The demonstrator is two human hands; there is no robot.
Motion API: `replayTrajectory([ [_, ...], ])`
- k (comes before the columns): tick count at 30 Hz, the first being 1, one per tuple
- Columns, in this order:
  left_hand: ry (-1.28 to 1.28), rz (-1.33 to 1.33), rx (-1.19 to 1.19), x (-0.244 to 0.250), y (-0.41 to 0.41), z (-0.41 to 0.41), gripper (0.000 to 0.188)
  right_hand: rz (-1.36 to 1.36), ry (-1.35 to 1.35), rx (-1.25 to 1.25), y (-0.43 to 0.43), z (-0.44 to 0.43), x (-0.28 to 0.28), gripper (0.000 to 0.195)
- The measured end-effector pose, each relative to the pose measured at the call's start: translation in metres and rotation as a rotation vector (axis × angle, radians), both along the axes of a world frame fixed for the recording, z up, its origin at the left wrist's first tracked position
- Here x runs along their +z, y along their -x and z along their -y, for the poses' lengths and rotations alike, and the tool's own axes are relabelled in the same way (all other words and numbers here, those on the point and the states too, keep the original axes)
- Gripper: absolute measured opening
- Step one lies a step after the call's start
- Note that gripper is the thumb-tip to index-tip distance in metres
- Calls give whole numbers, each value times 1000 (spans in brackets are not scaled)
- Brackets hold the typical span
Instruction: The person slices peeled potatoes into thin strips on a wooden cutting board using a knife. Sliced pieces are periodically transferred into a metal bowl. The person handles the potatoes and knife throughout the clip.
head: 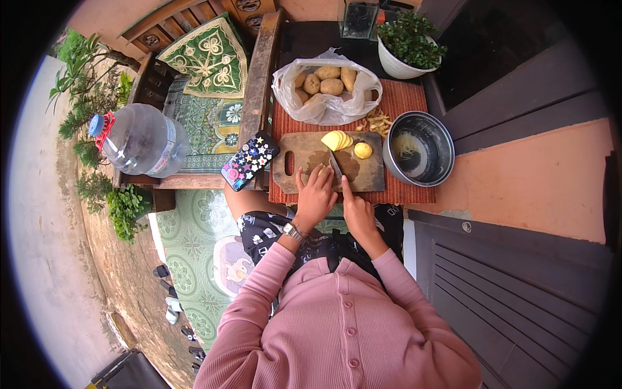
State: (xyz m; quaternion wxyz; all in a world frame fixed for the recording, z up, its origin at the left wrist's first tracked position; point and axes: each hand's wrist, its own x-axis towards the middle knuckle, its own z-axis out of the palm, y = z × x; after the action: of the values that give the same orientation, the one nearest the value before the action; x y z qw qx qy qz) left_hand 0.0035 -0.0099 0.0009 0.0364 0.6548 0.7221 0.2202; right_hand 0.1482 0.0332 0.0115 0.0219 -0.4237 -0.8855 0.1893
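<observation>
A kitchen knife [336, 164] lies with its blade over the wooden cutting board [303, 141], pointing away from me. My right hand [358, 214] grips its handle, with the index finger stretched along the top. Left of the blade, my left hand [317, 190] rests palm down on the board with its fingers bent. Whatever may be under those fingers is hidden. Beyond the knife tip, pale yellow potato slices [335, 140] fan out in an overlapping row. A peeled potato piece [363, 150] sits on the board's right side, above a dark wet patch.
A plastic bag [326, 109] of unpeeled potatoes [332, 86] stands behind the board. Potato peels [379, 122] lie beside a metal pot [419, 149] on the red woven mat [406, 97]. A phone [250, 160], a large water bottle [146, 139] and a potted plant [409, 53] stand around.
</observation>
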Motion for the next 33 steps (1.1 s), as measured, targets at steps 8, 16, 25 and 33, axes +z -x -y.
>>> replayTrajectory([
  [8, -6, -8, 1, -1, 0, 1, 50, -150, 54, -81, -9, 4, 9, 54],
  [16, 9, -11, -3, 1, 0, 1, 51, -313, 218, -187, -12, -3, 17, 40],
  [25, 17, -24, -10, 1, 0, 1, 52, -381, 176, -190, -12, -7, 17, 39],
  [33, 13, -32, -3, 1, 0, 1, 51, -358, 208, -181, -12, -2, 19, 38],
])
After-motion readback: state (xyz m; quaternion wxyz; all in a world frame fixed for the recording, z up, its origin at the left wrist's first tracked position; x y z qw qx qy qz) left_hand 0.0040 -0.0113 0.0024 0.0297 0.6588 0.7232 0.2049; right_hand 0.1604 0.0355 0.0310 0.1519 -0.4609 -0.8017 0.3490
